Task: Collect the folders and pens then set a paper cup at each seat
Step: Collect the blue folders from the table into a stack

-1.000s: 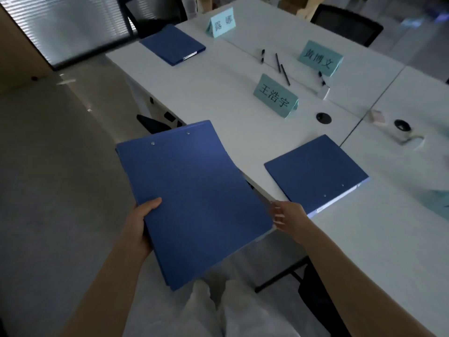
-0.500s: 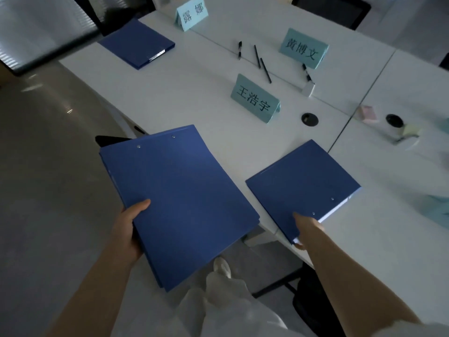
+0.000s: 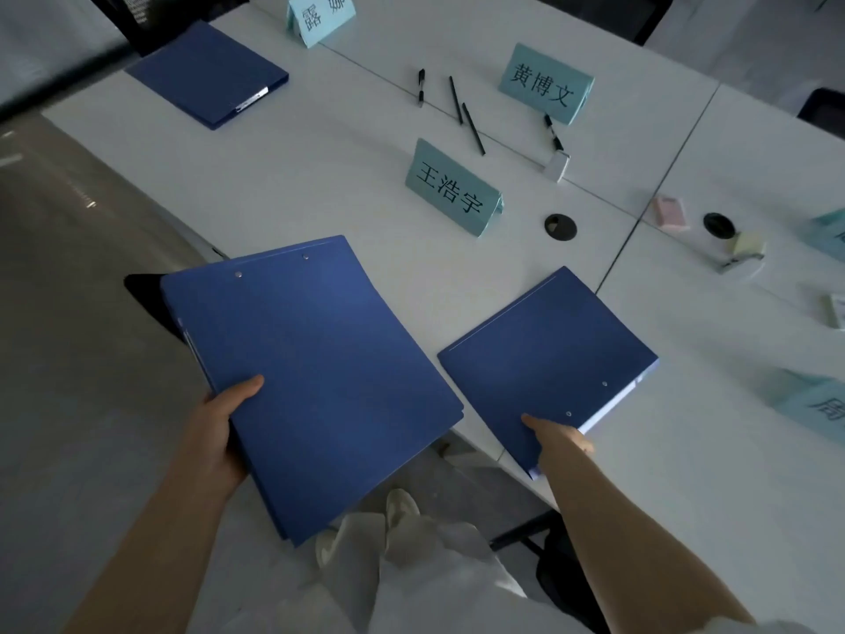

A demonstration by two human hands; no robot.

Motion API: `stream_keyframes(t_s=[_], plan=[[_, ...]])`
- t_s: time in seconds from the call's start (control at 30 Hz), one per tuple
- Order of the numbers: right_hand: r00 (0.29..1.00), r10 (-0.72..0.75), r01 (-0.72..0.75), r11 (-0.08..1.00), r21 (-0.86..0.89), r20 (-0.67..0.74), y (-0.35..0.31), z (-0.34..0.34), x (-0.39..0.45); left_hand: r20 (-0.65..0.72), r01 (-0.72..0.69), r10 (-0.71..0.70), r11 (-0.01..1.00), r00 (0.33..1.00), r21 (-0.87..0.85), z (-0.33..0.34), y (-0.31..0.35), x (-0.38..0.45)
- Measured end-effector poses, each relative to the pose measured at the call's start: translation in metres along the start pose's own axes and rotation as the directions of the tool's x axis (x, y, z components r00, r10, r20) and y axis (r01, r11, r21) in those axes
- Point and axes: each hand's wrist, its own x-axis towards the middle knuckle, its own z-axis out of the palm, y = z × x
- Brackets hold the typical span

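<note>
Head cam: left hand (image 3: 219,427) grips a stack of blue folders (image 3: 311,377), thumb on top cover, fingers under; stack is held in the air off the near-left edge of the white table (image 3: 320,185), partly overhanging it. Right hand (image 3: 555,439) is on the near corner of a 2nd blue folder (image 3: 548,359), which lies flat at the table's near edge w/ that corner sticking out past it; thumb on the cover, other fingers hidden, so can't tell if it's a full grip. 3rd blue folder (image 3: 205,73) lies closed at the table's far-left corner. Four black pens (image 3: 457,100) lie scattered mid-table toward the far side, one (image 3: 553,132) just beside a small white block (image 3: 558,166). Teal name cards on the table: one (image 3: 452,189) mid-table just beyond the 2nd folder, one (image 3: 544,82) behind the pens, one (image 3: 320,16) at the far edge. Two round cable holes (image 3: 560,226) sit right of the mid card. Pink eraser (image 3: 670,212) and a sticky-note holder (image 3: 743,253) lie on the table's right part.
</note>
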Motion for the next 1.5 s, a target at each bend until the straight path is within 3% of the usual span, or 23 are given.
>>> stream_keyframes(t_s=[0.03,0.1,0.2,0.3,0.4,0.53,0.73,0.87,1.0,1.23,1.5], plan=[[0.999,0.032,-0.032,0.999,0.010,-0.007,0.000,-0.002,-0.002,0.019,-0.010,0.010,1.000,1.000,0.001,0.000,0.000,0.003],[0.999,0.029,-0.031,0.978,0.205,0.013,0.002,-0.006,-0.003,0.003,-0.006,0.006,1.000,1.000,0.026,-0.001,0.005,0.006],[0.997,-0.067,0.042,0.913,0.406,0.047,0.007,-0.007,-0.007,0.005,0.003,-0.003,1.000,1.000,0.023,-0.002,0.010,0.011],[0.975,-0.182,0.054,0.754,0.655,0.130,0.009,-0.012,-0.010,0.005,0.015,-0.015,1.000,1.000,0.010,-0.005,0.015,0.013],[0.932,-0.244,-0.054,0.639,0.768,0.269,0.007,-0.023,-0.021,0.002,0.018,-0.018,1.000,1.000,-0.001,-0.012,0.019,0.017],[0.834,-0.312,-0.192,0.610,0.769,0.455,0.007,-0.037,-0.049,0.015,0.017,-0.017,1.000,1.000,0.000,-0.019,0.021,0.015],[0.691,-0.445,-0.191,0.648,0.737,0.570,-0.007,-0.035,-0.083,0.002,0.030,-0.030,0.999,1.000,-0.023,-0.025,0.020,0.004],[0.490,-0.589,0.010,0.741,0.672,0.643,-0.032,-0.017,-0.108,-0.032,0.030,-0.032,0.999,0.999,-0.037,-0.041,0.022,-0.004],[0.353,-0.618,0.228,0.785,0.576,0.703,-0.057,0.010,-0.137,-0.055,-0.013,0.011,0.999,0.998,-0.035,-0.060,0.025,-0.016],[0.220,-0.495,0.387,0.835,0.390,0.841,-0.074,0.084,-0.201,-0.141,-0.061,0.042,0.989,0.989,-0.138,-0.120,0.040,-0.031],[0.116,-0.415,0.609,0.747,0.265,0.902,-0.075,0.188,-0.285,-0.271,-0.127,0.063,0.966,0.961,-0.226,-0.220,0.085,-0.018]])
